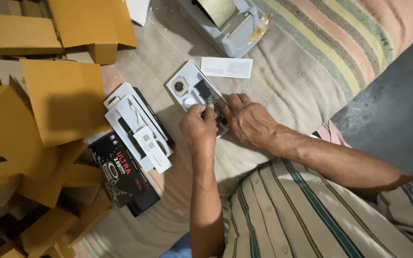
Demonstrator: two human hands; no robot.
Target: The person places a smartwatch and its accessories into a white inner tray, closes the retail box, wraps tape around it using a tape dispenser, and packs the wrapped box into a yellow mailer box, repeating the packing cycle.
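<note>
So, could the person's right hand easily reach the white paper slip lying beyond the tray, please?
Probably yes: the right hand rests on the white tray, and the paper slip lies flat just beyond on the blanket, with nothing between them.

The tray (194, 86) is white, holding a beige watch (180, 86) with a black face and a black strap (201, 90). The boxes (63, 102) are yellow-brown. The blanket (311, 43) has green, yellow and pink stripes; the shirt (307, 215) looks cream with dark green stripes.

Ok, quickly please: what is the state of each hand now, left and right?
Left hand: fingers pinched shut on the black strap in the white tray.
Right hand: fingers bent, resting on the same tray; whether it grips anything cannot be told.
</note>
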